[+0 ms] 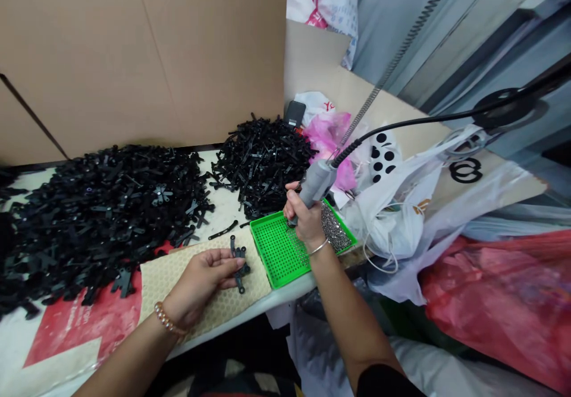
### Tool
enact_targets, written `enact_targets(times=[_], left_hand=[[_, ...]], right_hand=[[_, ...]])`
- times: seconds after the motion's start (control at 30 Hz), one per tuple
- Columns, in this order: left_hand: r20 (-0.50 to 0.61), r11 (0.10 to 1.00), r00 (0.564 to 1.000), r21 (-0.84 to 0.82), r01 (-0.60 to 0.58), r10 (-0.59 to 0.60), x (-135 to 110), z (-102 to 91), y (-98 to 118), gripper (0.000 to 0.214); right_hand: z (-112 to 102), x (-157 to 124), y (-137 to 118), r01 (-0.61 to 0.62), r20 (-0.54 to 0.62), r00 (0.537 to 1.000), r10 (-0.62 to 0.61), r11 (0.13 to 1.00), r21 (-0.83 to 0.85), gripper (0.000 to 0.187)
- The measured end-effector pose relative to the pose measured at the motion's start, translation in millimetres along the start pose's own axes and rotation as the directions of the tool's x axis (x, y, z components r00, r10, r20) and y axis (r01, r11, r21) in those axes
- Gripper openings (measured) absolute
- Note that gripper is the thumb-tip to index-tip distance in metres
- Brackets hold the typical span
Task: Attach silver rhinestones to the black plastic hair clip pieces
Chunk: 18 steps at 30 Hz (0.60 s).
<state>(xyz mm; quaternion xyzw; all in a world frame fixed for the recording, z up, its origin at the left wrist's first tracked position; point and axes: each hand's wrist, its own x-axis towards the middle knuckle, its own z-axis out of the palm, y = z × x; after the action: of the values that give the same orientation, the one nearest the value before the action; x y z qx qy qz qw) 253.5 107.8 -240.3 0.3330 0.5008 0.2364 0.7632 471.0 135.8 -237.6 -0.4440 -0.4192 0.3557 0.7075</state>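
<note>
My right hand [304, 217] grips a grey electric screwdriver [314, 184] with its tip down on a green perforated tray [280, 250]; a heap of small silver screws [335, 230] lies at the tray's right end. My left hand [200, 282] rests palm up on a beige mat [223, 299] and holds a small black plastic assembly [239, 261] between its fingertips. A coiled cable [392, 63] and a black cord run up from the screwdriver.
Two big heaps of black plastic parts lie on the table, one at left [102, 206], one at back centre [263, 159]. Cardboard walls [134, 58] stand behind. White and pink plastic bags [401, 206] and a red bag [499, 296] crowd the right side.
</note>
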Motion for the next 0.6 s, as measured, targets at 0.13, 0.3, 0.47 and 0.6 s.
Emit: enact_targets(times=[0.13, 0.3, 0.47, 0.6], left_hand=[[-0.005, 1.000, 1.000, 0.019, 0.000, 0.000, 0.1, 1.0, 1.2, 0.023], [-0.024, 1.000, 1.000, 0.020, -0.003, 0.003, -0.9, 2.9, 1.6, 0.024], [-0.036, 1.000, 0.999, 0.012, -0.003, 0.003, -2.8, 2.8, 0.3, 0.027], [0.004, 1.000, 1.000, 0.008, -0.012, 0.012, 0.9, 0.6, 0.0, 0.029]], right_hand=[[-1.2, 0.2, 1.9, -0.005, 0.002, 1.000, 0.005, 0.999, -0.032, 0.027], [-3.5, 0.2, 2.9, 0.004, 0.014, 1.000, -0.003, 0.999, -0.051, 0.025], [-3.2, -0.2, 5.4, 0.016, 0.031, 0.999, -0.013, 0.996, -0.088, 0.025], [-4.9, 1.2, 8.9, 0.026, 0.034, 0.999, -0.022, 0.992, -0.120, 0.025]])
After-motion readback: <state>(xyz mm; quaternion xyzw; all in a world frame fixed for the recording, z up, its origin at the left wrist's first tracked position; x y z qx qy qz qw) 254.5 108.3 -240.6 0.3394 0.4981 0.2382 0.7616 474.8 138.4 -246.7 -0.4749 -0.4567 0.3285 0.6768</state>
